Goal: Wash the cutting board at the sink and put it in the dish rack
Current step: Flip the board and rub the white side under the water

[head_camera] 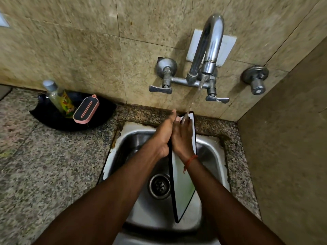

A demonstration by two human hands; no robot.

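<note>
A: Both hands are on the cutting board (183,188), which stands on edge in the sink (212,156) under the tap (210,41) stream.

B: I read rinsing. My left hand (163,137) grips its back, my right hand (182,137) lies spread, rubbing the face. Next: turn it; rack unseen.

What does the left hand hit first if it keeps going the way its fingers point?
Probably the granite ledge behind the sink, then the tiled wall. The left hand lies flat along the cutting board, pointing away from the person. Depth is unclear.
</note>
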